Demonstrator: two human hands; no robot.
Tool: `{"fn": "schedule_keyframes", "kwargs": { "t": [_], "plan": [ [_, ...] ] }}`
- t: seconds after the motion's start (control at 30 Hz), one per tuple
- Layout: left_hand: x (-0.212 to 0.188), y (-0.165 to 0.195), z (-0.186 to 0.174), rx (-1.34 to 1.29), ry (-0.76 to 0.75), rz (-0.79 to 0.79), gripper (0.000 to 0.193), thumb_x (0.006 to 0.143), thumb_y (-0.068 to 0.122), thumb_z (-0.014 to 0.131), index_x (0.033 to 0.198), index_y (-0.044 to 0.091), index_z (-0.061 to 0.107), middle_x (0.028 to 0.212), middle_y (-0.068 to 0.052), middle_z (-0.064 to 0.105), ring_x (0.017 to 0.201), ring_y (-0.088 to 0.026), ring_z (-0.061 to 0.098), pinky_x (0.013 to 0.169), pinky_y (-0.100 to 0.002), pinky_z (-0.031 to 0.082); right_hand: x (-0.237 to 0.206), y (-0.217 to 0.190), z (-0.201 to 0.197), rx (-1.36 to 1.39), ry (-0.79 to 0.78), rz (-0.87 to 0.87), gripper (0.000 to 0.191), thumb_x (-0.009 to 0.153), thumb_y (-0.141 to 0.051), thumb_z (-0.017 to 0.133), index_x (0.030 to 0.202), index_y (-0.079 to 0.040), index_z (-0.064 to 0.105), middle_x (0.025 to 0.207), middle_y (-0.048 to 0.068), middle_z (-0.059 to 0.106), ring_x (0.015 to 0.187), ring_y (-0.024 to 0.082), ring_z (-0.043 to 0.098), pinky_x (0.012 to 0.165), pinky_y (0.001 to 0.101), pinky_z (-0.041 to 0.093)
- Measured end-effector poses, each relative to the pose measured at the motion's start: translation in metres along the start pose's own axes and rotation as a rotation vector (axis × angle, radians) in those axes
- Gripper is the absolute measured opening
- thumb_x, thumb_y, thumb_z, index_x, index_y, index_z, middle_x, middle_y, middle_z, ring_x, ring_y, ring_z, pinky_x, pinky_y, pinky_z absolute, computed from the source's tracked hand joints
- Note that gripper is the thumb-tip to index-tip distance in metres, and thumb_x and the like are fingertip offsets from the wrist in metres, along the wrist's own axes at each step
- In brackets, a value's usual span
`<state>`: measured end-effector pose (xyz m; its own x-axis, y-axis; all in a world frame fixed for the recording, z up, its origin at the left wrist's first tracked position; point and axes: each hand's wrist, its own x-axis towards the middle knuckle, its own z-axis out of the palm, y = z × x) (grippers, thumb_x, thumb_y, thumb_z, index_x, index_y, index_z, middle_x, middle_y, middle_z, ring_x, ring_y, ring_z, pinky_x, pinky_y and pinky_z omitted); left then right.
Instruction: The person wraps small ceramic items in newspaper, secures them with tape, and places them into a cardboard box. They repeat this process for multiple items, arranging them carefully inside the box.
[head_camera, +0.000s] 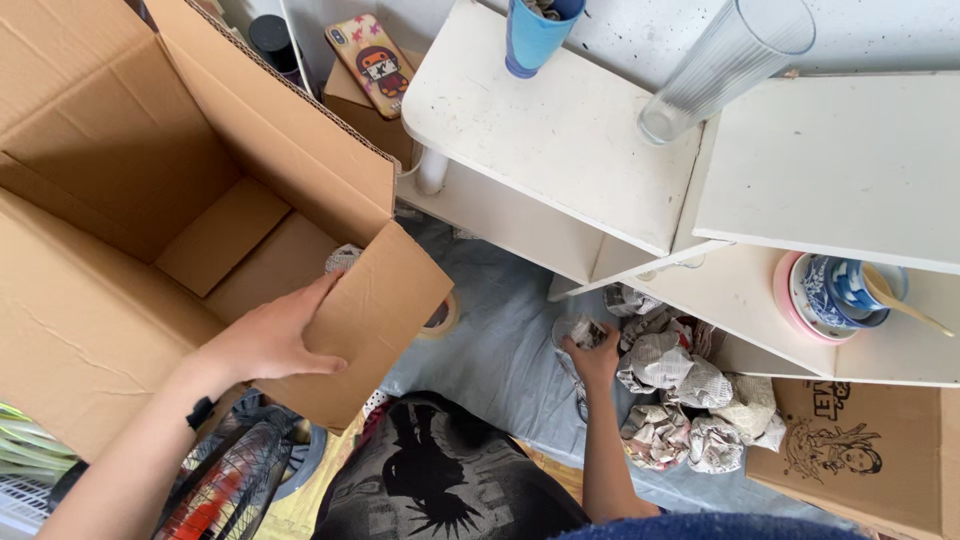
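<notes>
A large open cardboard box (120, 200) fills the left of the head view, empty inside. My left hand (275, 335) lies flat on its near flap (380, 300), fingers spread. Low in the middle, my right hand (592, 352) is closed on a crumpled newspaper bundle (585, 328) on the grey sheet. More newspaper-wrapped bundles (690, 400) lie in a heap just right of that hand, under the white shelf.
A white shelf unit (560, 130) carries a blue cup (535, 35) and a tall clear glass (720, 65). Stacked patterned bowls with a spoon (840, 290) sit on a lower shelf. A phone (372, 62), a tape roll (440, 318), another cardboard box (870, 450) and a fan (230, 480) are nearby.
</notes>
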<state>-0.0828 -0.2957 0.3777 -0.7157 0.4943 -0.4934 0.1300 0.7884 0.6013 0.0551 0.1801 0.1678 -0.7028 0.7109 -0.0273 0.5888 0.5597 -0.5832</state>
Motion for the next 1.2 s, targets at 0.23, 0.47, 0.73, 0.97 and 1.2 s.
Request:
{"fn": "schedule_keyframes", "kwargs": {
  "t": [0.23, 0.47, 0.73, 0.97, 1.2],
  "plan": [
    [0.013, 0.04, 0.012, 0.235, 0.191, 0.342, 0.138, 0.058, 0.03, 0.096, 0.163, 0.014, 0.009, 0.166, -0.026, 0.014, 0.142, -0.048, 0.034, 0.114, -0.051, 0.031, -0.042, -0.08, -0.074, 0.312, -0.309, -0.43, 0.082, 0.063, -0.022, 0.09, 0.134, -0.006, 0.051, 0.12, 0.017, 0.069, 0.111, 0.027, 0.068, 0.096, 0.0372, 0.053],
    [0.019, 0.077, 0.01, 0.046, 0.415, 0.863, 0.116, 0.063, 0.031, 0.095, 0.156, 0.01, 0.029, 0.157, -0.02, 0.039, 0.143, -0.041, 0.043, 0.116, -0.055, 0.034, -0.063, -0.251, -0.073, 0.636, -0.509, -0.908, 0.088, 0.063, -0.019, 0.095, 0.136, -0.007, 0.047, 0.139, 0.017, 0.062, 0.125, 0.027, 0.066, 0.104, 0.0384, 0.054],
    [-0.006, 0.03, -0.023, -0.245, 0.641, 0.429, 0.097, 0.051, 0.033, 0.094, 0.136, 0.012, 0.052, 0.124, -0.013, 0.07, 0.115, -0.03, 0.069, 0.099, -0.039, 0.055, -0.082, -0.331, -0.017, 0.774, -0.721, -1.027, 0.097, 0.085, -0.037, 0.086, 0.153, -0.004, 0.025, 0.154, 0.017, 0.046, 0.144, 0.028, 0.049, 0.121, 0.0443, 0.039],
    [0.02, -0.042, -0.062, -0.149, 0.937, 0.103, 0.089, 0.056, 0.038, 0.096, 0.129, 0.007, 0.056, 0.116, -0.015, 0.071, 0.111, -0.034, 0.066, 0.094, -0.044, 0.054, -0.079, -0.315, 0.052, 0.133, -0.434, -1.454, 0.028, 0.085, -0.04, 0.077, 0.089, -0.014, 0.067, 0.096, 0.004, 0.066, 0.104, 0.029, 0.063, 0.107, 0.0512, 0.041],
    [0.133, -0.074, -0.064, 0.526, 0.309, -0.25, 0.103, 0.055, 0.053, 0.096, 0.133, 0.001, 0.052, 0.11, -0.016, 0.073, 0.108, -0.035, 0.068, 0.09, -0.041, 0.057, -0.097, -0.281, 0.073, 0.31, -0.207, -1.474, 0.028, 0.083, -0.041, 0.073, 0.081, -0.014, 0.066, 0.086, 0.004, 0.062, 0.094, 0.027, 0.06, 0.102, 0.051, 0.04]
  ]
}}
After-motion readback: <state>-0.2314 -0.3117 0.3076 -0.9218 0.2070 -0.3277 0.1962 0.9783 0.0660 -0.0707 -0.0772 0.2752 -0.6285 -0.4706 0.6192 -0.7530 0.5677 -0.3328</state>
